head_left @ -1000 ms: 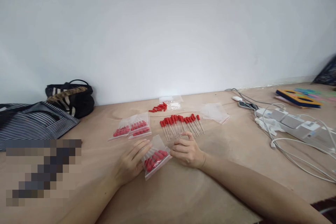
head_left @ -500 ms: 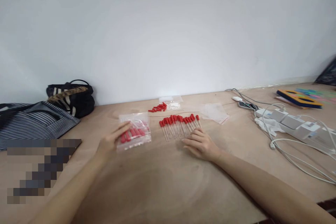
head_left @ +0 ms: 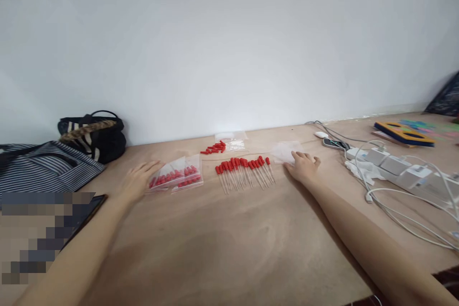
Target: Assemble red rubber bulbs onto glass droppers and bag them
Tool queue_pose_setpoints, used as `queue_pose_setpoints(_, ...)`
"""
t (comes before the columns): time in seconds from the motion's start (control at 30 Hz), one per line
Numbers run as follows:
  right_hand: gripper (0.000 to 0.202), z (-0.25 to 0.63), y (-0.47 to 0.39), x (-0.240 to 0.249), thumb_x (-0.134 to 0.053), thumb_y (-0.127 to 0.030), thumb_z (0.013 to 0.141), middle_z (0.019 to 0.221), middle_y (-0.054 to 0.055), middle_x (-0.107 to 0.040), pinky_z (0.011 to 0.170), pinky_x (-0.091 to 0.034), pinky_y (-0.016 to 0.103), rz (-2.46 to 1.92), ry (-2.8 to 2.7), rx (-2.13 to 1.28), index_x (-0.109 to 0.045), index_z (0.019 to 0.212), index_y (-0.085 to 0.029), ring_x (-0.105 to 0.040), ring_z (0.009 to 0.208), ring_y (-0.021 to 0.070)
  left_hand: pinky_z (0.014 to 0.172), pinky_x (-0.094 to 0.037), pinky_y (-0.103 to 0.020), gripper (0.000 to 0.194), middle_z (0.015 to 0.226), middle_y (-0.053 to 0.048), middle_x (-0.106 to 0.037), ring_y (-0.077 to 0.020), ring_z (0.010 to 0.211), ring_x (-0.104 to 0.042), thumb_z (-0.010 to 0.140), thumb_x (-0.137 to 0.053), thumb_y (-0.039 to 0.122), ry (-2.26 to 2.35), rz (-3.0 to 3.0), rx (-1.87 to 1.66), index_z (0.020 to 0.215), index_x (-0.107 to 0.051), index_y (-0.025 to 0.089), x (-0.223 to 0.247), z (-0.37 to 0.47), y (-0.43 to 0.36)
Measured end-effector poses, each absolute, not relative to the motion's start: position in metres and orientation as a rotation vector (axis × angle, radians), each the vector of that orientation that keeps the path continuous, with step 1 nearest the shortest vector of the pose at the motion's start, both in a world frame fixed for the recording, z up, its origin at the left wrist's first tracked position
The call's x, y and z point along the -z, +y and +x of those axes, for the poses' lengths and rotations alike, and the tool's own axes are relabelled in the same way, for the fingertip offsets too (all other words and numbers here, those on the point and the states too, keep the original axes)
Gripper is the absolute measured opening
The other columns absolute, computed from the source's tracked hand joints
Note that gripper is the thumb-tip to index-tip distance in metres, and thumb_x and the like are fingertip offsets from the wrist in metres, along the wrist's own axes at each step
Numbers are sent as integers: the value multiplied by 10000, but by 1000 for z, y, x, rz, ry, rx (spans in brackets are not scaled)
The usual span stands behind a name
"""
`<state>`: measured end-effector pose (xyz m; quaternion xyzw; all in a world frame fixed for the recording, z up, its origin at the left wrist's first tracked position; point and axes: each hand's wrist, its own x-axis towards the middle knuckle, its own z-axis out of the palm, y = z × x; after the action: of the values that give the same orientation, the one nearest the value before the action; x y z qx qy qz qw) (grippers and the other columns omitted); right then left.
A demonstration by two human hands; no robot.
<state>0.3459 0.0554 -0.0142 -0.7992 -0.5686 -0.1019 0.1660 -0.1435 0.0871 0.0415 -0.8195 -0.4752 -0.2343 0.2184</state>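
Note:
Two clear zip bags with red-topped pieces, one at the left [head_left: 165, 177] and one beside it [head_left: 191, 175], overlap on the table. My left hand [head_left: 139, 179] lies at the left bag's edge, its fingers stretched out. Several droppers with red bulbs and clear stems [head_left: 244, 169] are spread in a row at the middle. My right hand [head_left: 304, 166] is over the near right edge of flat clear bags [head_left: 285, 150], fingers apart. Behind the droppers are loose red bulbs [head_left: 214, 148] and a bag of clear tubes [head_left: 234, 144].
A black bag [head_left: 103, 136] and a striped bag [head_left: 46, 167] stand at the left, near a dark flat device [head_left: 91, 210]. White chargers [head_left: 398, 167] and cables [head_left: 398, 196] lie at the right, before a yellow and blue frame [head_left: 403, 135].
My left hand has moved left with a bag, and two overlapping bags now show. My right hand has gone from the droppers to the flat clear bags, its fingers spreading.

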Motion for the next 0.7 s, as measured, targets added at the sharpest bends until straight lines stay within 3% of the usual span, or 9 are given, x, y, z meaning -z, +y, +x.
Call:
queue_pose_setpoints(0.13, 358, 357, 63, 20, -377, -425, 828, 954, 104, -635, 878, -223, 479, -2343, -1697, 214, -597, 967, -179, -544, 904, 239, 868, -430, -368, 402, 1051, -99, -626, -217, 983, -549, 781, -323, 68, -1154, -2259, 719, 1079, -582, 140, -33, -122, 62)
queue_pose_setpoints(0.23, 332, 359, 64, 22, -374, -375, 840, 863, 91, -655, 897, -214, 434, -2313, -1743, 257, -638, 817, -175, -564, 847, 216, 884, -424, -357, 375, 1009, -63, -633, -202, 974, -552, 801, -373, 81, -899, -2476, 792, 1104, -557, 201, -22, -82, 34)
queue_pose_setpoints(0.33, 317, 358, 63, 22, -380, -301, 837, 815, 88, -659, 922, -166, 423, -2266, -1789, 332, -635, 717, -156, -567, 806, 205, 873, -439, -342, 359, 1023, -72, -611, -194, 989, -542, 825, -392, 98, -830, -2640, 831, 1150, -511, 192, -16, -36, 10)
queue_pose_setpoints(0.53, 296, 352, 57, 17, -325, -239, 864, 849, 81, -648, 911, -143, 408, -2091, -1822, 495, -596, 788, -146, -540, 821, 190, 835, -466, -340, 331, 1001, -71, -576, -186, 961, -535, 831, -416, 118, -871, -2838, 958, 1146, -480, 200, -9, 3, -11)
queue_pose_setpoints(0.7, 255, 325, 39, 3, -358, -231, 875, 727, 42, -627, 905, -207, 382, -1634, -1731, 740, -542, 715, -158, -532, 727, 150, 832, -460, -355, 305, 976, -66, -572, -196, 957, -529, 825, -443, 125, -932, -2733, 1056, 1117, -485, 202, -11, -7, -10)
